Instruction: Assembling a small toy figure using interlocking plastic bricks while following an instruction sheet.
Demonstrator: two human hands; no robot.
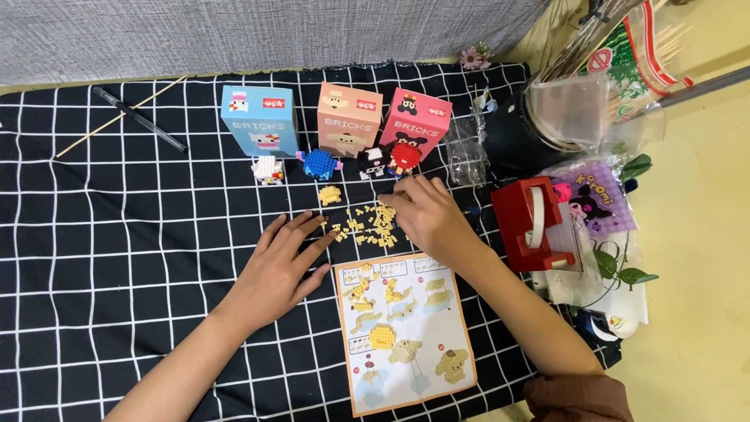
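Both hands rest on the tabletop over a loose scatter of small yellow plastic building bricks (pixel 366 225). The left hand (pixel 283 270) lies flat, palm down, fingers spread and holding nothing, its fingertips just touching the left edge of the scatter, as if fencing the bricks in. The right hand (pixel 426 215) is curled over the right end of the pile with fingers bent down into it; whether a brick is pinched between them cannot be told, since the fingertips are hidden.

The bricks lie on a black cloth with a white grid (pixel 117 258) that covers the tabletop, and the dark ground makes the pale pieces easy to pick out. Just below the pile, between the 2 forearms, lies a printed instruction sheet with an orange border (pixel 404 332), turned to face the person so its pictures of a yellow figure can be read while working. A small partly built yellow lump (pixel 330 195) sits just above the scatter.

Behind it stand 3 upright cardboard boxes, blue (pixel 260 119), peach (pixel 349 119) and pink (pixel 415 123), with 4 finished little brick figures (pixel 336 164) lined up in front of them, like a display. A red tape dispenser (pixel 533 225) sits to the right, clear of the bricks.
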